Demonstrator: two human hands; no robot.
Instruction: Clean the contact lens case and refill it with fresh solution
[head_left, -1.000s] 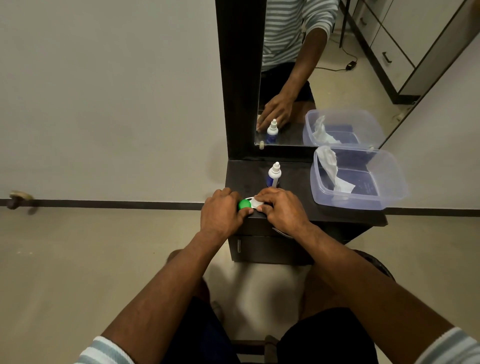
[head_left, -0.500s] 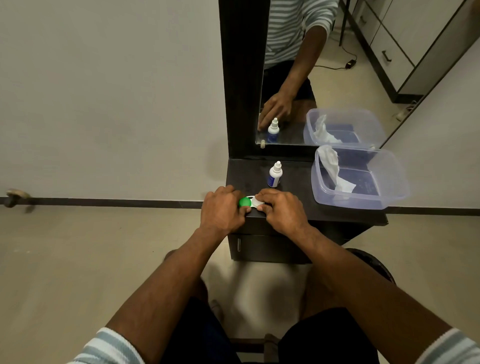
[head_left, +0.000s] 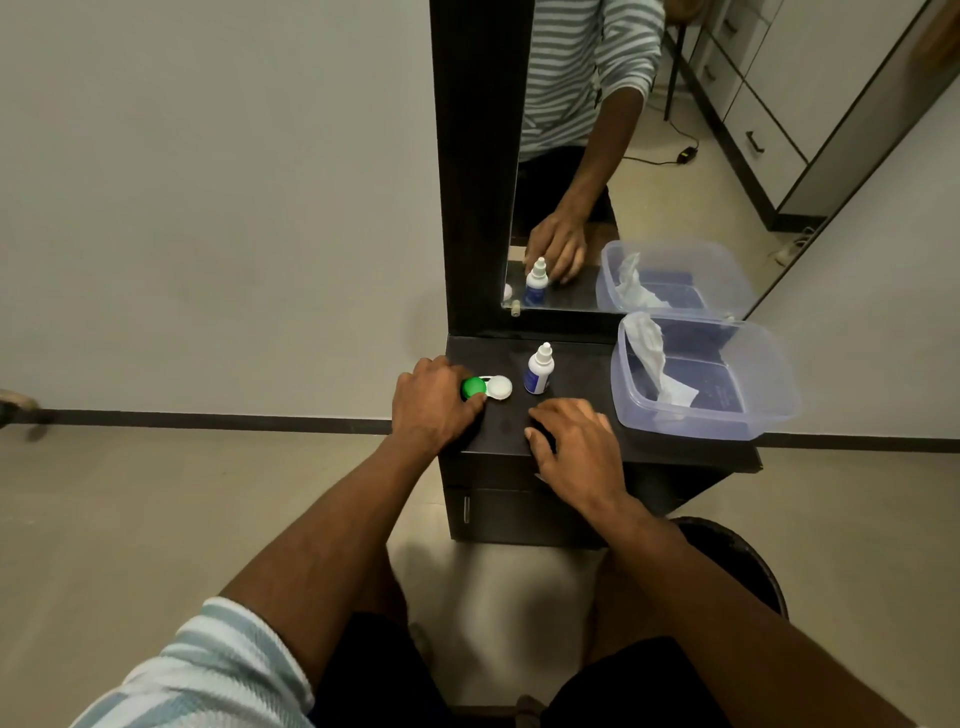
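Contact lens case (head_left: 487, 387), green cap and white cap, is sitting at centre frame on the dark dresser top (head_left: 571, 410). Left hand (head_left: 434, 410) is gripping its green end, fingers curled. Right hand (head_left: 574, 447) is resting flat below it, fingers loosely spread, holding nothing. Solution bottle (head_left: 538, 370) is standing upright just right of the case; label unreadable. Clear tub (head_left: 706, 410), right, is holding tissue (head_left: 655, 364).

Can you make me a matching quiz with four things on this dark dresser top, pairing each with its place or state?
Things:
1. lens case
2. solution bottle
3. tissue
4. right hand

Places or states:
A. inside the clear plastic tub
B. flat on the dresser top, holding nothing
C. upright, behind the right hand
D. touched by the left hand

Pairs: 1-D, 2-C, 3-A, 4-B
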